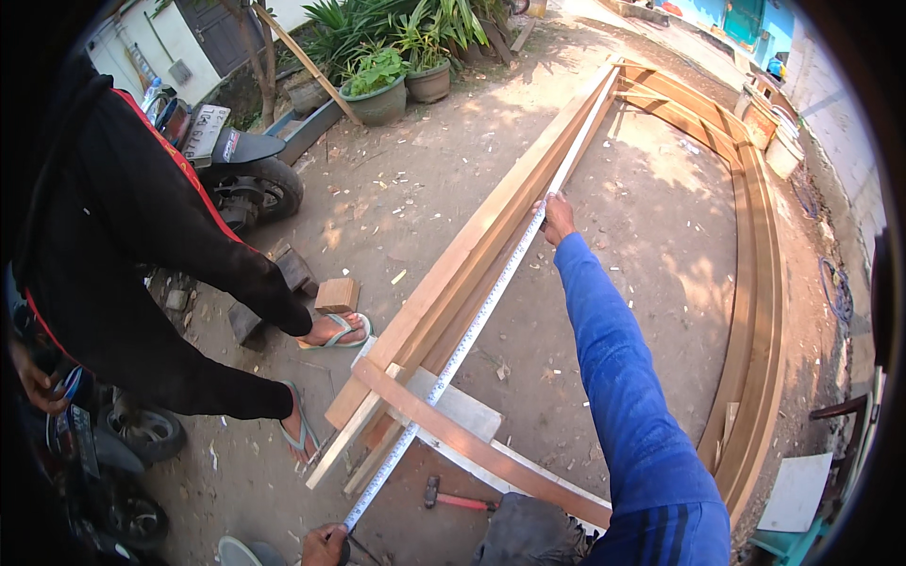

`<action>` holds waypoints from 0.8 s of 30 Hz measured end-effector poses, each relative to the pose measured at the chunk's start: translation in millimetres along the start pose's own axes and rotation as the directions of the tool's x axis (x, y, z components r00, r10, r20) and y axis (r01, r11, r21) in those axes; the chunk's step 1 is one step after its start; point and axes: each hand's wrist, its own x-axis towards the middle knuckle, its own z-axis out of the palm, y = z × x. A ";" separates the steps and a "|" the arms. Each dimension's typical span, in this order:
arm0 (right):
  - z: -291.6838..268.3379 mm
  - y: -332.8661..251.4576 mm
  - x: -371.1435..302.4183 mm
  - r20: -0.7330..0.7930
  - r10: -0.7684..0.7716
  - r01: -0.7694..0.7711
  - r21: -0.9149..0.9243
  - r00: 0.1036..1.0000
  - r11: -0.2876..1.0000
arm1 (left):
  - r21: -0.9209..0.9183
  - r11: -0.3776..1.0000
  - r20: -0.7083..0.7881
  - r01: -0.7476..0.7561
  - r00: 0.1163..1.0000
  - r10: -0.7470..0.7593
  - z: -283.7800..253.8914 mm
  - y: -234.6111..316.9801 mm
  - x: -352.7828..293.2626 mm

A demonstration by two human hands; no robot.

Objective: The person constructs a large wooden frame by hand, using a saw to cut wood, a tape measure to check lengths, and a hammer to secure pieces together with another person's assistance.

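Note:
A long white measuring tape [481, 321] with blue markings stretches over a large wooden frame. My left hand [324, 545], low in the view, is closed on its near end; the lower part of that hand is cut off by the picture's edge. Farther up, my right hand [557, 217] is closed on the tape beside the frame's left-hand beam [472, 231]. My right arm reaches out in a blue sleeve. A curved wooden piece [472, 443] crosses the beam's near end, over a pale flat board [458, 407].
A red-handled hammer [461, 501] lies on the ground. To the left stands a person in black trousers [160, 264] and sandals, near wooden blocks [338, 295] and a parked motorcycle [250, 179]. Potted plants [377, 94] line the back; buckets [783, 151] stand at the far right.

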 end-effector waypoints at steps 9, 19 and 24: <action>40.5 6.8 11.3 0.013 0.052 -0.052 0.048 0.999 0.997 | 0.002 1.000 -0.185 -0.017 0.983 0.017 -27.9 51.0 3.4; -64.5 -19.3 257.4 0.286 0.109 -0.130 0.054 0.952 0.990 | 0.071 0.996 -0.141 -0.050 0.988 0.059 -54.7 40.0 51.3; -45.9 125.6 235.5 0.542 0.058 0.098 -0.255 0.838 0.962 | 0.078 0.992 -0.123 0.097 0.989 -0.087 -62.1 1.9 -1.6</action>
